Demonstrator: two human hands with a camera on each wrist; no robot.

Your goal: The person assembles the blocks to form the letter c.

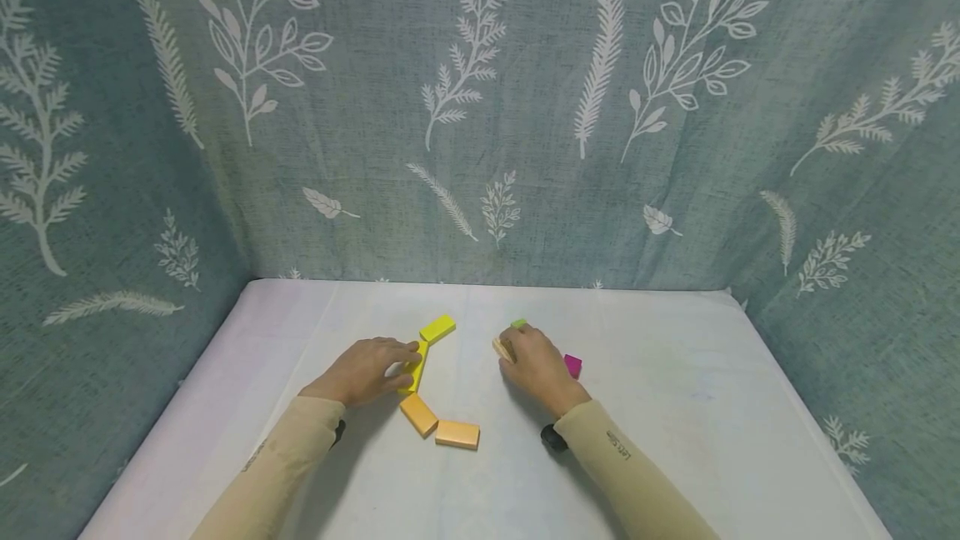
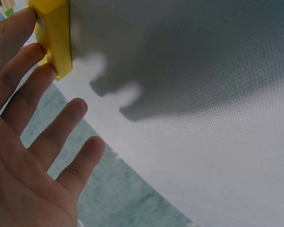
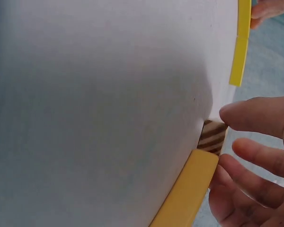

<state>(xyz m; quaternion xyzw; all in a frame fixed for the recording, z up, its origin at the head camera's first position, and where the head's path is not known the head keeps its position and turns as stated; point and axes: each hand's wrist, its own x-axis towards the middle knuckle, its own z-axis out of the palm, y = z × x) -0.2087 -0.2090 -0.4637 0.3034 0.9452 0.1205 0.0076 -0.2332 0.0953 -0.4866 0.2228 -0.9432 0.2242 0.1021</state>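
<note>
My left hand [image 1: 371, 369] rests its thumb and fingertips along a long yellow block [image 1: 420, 365]. In the left wrist view, the tips of its thumb and nearest fingers touch one side of that yellow block [image 2: 57, 40], while the other fingers are spread. A second yellow block [image 1: 438, 328] meets its far end. My right hand [image 1: 536, 361] pinches a small brown-striped wooden block [image 3: 212, 137] between thumb and fingers. Right against it in the right wrist view lies a pale yellow-orange block [image 3: 184, 191]. From the head, the right hand hides much of these blocks.
Two orange blocks, one angled [image 1: 418, 414] and one lying crosswise [image 1: 457, 434], continue the curve toward me. A green block [image 1: 518, 323] shows beyond the right hand and a magenta block [image 1: 572, 366] at its right. The white table [image 1: 675, 440] ends at a leaf-patterned curtain [image 1: 525, 107].
</note>
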